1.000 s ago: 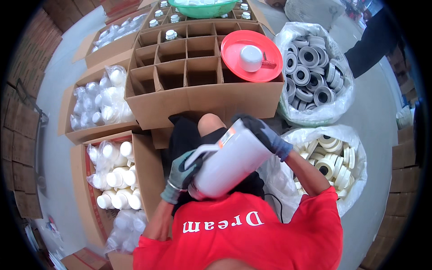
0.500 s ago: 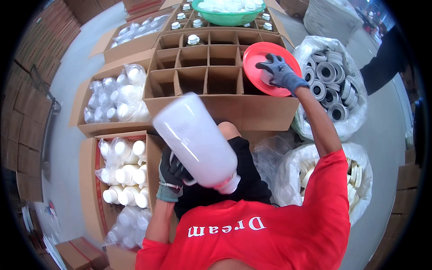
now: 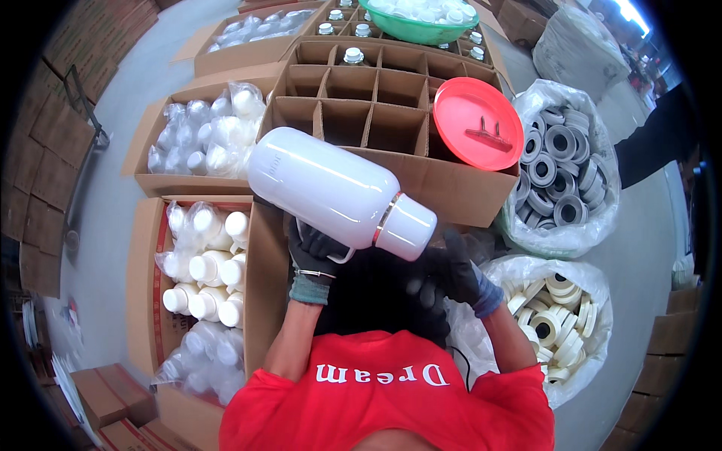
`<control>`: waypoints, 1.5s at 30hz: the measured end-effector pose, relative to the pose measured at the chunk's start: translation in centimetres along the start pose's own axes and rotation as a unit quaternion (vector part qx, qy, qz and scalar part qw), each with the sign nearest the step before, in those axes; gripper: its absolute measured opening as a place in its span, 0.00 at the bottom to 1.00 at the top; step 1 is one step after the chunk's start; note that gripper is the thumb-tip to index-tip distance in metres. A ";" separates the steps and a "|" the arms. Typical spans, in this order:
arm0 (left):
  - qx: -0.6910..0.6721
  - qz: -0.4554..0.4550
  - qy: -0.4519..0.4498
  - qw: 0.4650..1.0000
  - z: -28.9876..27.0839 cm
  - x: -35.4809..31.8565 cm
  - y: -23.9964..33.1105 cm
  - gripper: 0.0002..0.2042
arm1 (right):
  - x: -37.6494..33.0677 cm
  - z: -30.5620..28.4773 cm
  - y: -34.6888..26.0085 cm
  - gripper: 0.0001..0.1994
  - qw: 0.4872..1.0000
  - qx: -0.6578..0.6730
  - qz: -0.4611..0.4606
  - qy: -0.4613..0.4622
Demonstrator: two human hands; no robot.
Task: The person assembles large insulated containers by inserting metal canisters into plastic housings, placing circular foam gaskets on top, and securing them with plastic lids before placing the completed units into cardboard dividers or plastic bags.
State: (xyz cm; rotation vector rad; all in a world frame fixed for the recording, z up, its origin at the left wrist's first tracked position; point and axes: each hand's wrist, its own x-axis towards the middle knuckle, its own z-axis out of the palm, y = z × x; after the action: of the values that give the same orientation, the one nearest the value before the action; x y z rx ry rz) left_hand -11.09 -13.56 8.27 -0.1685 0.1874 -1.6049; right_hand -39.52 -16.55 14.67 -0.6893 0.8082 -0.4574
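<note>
A glossy white vacuum flask (image 3: 320, 188) lies tilted across my lap area, its capped end toward the lower right. My left hand (image 3: 314, 248), in a dark glove with a grey-green cuff, is closed around the flask's handle (image 3: 344, 257). A white cup-shaped cap (image 3: 407, 227) covers the neck, with a shiny red-and-metallic band beside it. My right hand (image 3: 456, 274), also gloved, is just right of the cap, apart from it. Its thumb and fingers are spread, the fingertips blurred, with nothing visible in them. A round red plate (image 3: 472, 109) rests on the box corner, holding a small dark pronged piece (image 3: 489, 135).
In front is a divided cardboard box (image 3: 451, 188) with one bottle (image 3: 353, 56) in a cell. A green basin (image 3: 421, 28) of white parts stands behind. Bags of grey rings (image 3: 560, 143) and cream rings (image 3: 549, 325) are right; boxes of white flask parts (image 3: 204, 268) are left.
My right hand has left the red plate and come down beside the flask. The flask has turned closer to level, and a white cap now covers its previously bare neck.
</note>
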 end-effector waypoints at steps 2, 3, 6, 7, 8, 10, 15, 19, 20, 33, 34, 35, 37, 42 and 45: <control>-0.025 0.012 0.019 0.999 0.0 0.0 -0.2 0.24 | -0.1 -0.5 0.5 0.44 0.996 -0.061 -0.064 0.008; -0.039 0.015 0.033 0.999 -0.1 -0.1 -0.3 0.24 | 0.2 1.1 1.4 0.44 0.950 -0.189 -0.238 0.072; -0.026 -0.025 0.065 0.997 0.1 -0.2 -0.5 0.24 | 0.9 3.0 2.0 0.44 0.917 -0.233 -0.308 0.101; 0.015 -0.020 0.086 0.996 0.4 -0.1 -0.2 0.24 | 1.1 3.1 1.9 0.44 0.942 -0.193 -0.260 0.086; 0.020 -0.020 0.032 0.999 0.4 -0.4 0.7 0.25 | 1.3 3.2 1.5 0.44 0.963 -0.151 -0.215 0.068; 0.077 -0.036 0.000 0.996 0.0 -0.6 3.3 0.18 | 0.7 0.7 -1.3 0.30 0.992 -0.125 -0.019 0.007; 0.540 0.003 -0.023 0.841 1.5 -3.7 6.9 0.20 | 5.6 -9.3 -12.4 0.12 0.323 -0.713 -0.531 0.324; 0.891 0.105 -0.143 0.417 1.6 -4.4 4.3 0.18 | 10.9 -15.7 -18.7 0.17 0.302 -0.864 -0.141 0.377; 0.875 0.063 -0.125 0.465 1.8 -4.4 4.0 0.18 | 12.3 -18.3 -18.5 0.17 0.307 -0.867 -0.102 0.378; 0.751 -0.143 -0.118 0.634 2.5 -1.7 4.1 0.13 | -0.7 5.8 -14.4 0.25 0.507 -0.730 -0.369 -0.273; 0.726 -0.162 -0.097 0.661 2.3 -1.7 3.9 0.13 | -0.9 5.9 -14.0 0.24 0.502 -0.726 -0.370 -0.291; 0.688 -0.199 -0.012 0.698 2.2 -1.8 3.6 0.13 | -1.0 6.1 -13.8 0.20 0.482 -0.729 -0.389 -0.292; 0.610 -0.275 0.064 0.741 1.2 -1.5 4.0 0.13 | -2.2 7.9 -13.8 0.17 0.377 -0.776 -0.417 -0.285; 0.598 -0.325 -0.007 0.733 -0.3 0.0 3.3 0.11 | -4.4 9.7 -11.4 0.18 0.361 -0.779 -0.420 -0.296; 0.663 -0.303 -0.072 0.680 -0.3 -0.2 2.1 0.15 | -4.8 9.5 -10.7 0.20 0.379 -0.760 -0.413 -0.329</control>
State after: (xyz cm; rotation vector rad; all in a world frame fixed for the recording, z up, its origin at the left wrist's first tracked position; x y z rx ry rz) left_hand -9.12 -13.40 7.51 0.8683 -1.2995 -1.9751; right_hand -36.27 -17.40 29.42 -2.9127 -0.2984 -0.0887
